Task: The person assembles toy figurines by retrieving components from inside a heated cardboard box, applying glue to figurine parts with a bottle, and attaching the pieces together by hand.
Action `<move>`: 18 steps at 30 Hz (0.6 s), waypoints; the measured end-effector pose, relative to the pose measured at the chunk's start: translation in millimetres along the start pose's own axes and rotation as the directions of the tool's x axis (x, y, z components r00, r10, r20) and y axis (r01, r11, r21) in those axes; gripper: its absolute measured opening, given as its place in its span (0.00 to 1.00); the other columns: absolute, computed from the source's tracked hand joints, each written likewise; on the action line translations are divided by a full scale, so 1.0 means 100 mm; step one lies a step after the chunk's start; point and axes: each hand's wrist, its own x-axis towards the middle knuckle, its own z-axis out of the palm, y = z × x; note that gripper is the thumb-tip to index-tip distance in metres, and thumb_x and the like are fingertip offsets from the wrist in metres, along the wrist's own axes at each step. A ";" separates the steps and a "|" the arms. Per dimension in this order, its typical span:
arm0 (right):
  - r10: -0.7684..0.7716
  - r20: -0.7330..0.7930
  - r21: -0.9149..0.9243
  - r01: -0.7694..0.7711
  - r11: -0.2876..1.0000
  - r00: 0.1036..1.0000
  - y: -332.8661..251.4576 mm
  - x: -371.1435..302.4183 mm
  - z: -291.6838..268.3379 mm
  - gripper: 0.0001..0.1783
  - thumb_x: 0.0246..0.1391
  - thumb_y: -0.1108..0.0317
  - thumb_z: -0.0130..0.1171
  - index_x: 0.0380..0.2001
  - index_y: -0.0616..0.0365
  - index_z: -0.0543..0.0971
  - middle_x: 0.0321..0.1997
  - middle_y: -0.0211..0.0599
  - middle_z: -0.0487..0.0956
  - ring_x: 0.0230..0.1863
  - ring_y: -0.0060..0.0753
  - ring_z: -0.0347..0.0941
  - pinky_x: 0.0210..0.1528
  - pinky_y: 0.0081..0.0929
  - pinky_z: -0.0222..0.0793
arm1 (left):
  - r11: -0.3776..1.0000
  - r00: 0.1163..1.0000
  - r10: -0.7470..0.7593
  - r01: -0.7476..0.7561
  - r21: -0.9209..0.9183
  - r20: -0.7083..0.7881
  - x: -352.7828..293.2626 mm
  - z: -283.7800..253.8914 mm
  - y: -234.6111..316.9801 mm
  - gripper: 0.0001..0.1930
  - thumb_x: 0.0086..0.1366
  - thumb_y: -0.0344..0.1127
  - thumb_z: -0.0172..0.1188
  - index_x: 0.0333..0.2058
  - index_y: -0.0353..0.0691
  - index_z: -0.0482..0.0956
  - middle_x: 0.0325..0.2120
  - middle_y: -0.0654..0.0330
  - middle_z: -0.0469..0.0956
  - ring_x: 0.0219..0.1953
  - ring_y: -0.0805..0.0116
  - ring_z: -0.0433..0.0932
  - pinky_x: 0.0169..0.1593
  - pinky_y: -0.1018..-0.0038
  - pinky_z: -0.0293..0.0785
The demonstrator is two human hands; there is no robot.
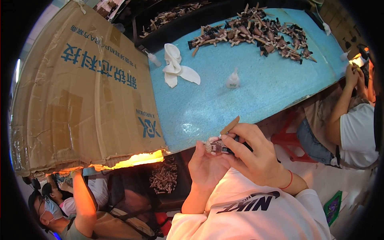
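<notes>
Just past the near edge of the blue table, both hands meet at a small doll-like figure (pixel 217 147) with pale, pinkish and dark parts. My left hand (pixel 206 172) is closed around its pale end, thumb uppermost. The fingers of my right hand (pixel 256 154) pinch it from the other side and partly cover it. A flat brown stick-like piece (pixel 230 125) juts up beside my right fingertips; how it joins the figure is hidden. Farther off on the table stands a small translucent squeeze bottle (pixel 233 79) with a narrow tip.
A big cardboard box (pixel 84 92) walls off the left. Similar figures lie in a heap (pixel 256 34) at the back. White cloth (pixel 176 68) and another small bottle (pixel 153 59) lie by the box. People (pixel 356 132) work at right and lower left. A red stool (pixel 294 144) stands at right.
</notes>
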 end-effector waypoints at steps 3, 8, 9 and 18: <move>-0.020 -0.024 -0.011 0.020 1.000 1.000 0.01 -0.03 0.02 0.23 0.31 0.75 0.65 0.37 0.66 0.74 0.38 0.44 0.71 0.37 0.43 0.71 0.31 0.29 0.71 | 1.000 1.000 0.013 -0.013 -0.018 0.027 0.00 0.00 0.00 0.23 0.65 0.49 0.43 0.47 0.36 0.72 0.47 0.52 0.71 0.47 0.58 0.70 0.52 0.60 0.64; -0.021 -0.022 -0.021 0.021 1.000 1.000 0.02 -0.05 0.02 0.22 0.33 0.74 0.62 0.38 0.68 0.73 0.38 0.45 0.71 0.39 0.45 0.71 0.33 0.29 0.73 | 0.999 0.997 0.025 -0.027 -0.025 -0.076 -0.03 -0.03 0.00 0.20 0.65 0.47 0.45 0.45 0.36 0.73 0.41 0.55 0.75 0.43 0.63 0.73 0.48 0.63 0.67; -0.027 -0.024 -0.010 0.027 1.000 0.999 0.02 -0.05 0.02 0.22 0.34 0.74 0.62 0.38 0.69 0.73 0.39 0.45 0.71 0.39 0.45 0.71 0.33 0.29 0.73 | 0.999 0.996 0.033 -0.035 -0.025 -0.079 -0.04 -0.06 0.00 0.19 0.66 0.46 0.44 0.44 0.36 0.73 0.39 0.56 0.75 0.42 0.65 0.73 0.47 0.63 0.67; -0.051 -0.039 0.028 0.052 0.998 0.998 0.02 -0.05 0.01 0.20 0.36 0.77 0.61 0.38 0.70 0.73 0.39 0.48 0.72 0.39 0.47 0.71 0.35 0.31 0.72 | 0.985 0.996 0.092 -0.087 0.147 -0.022 -0.07 -0.08 0.00 0.18 0.66 0.41 0.46 0.47 0.33 0.71 0.39 0.56 0.74 0.44 0.65 0.72 0.47 0.64 0.68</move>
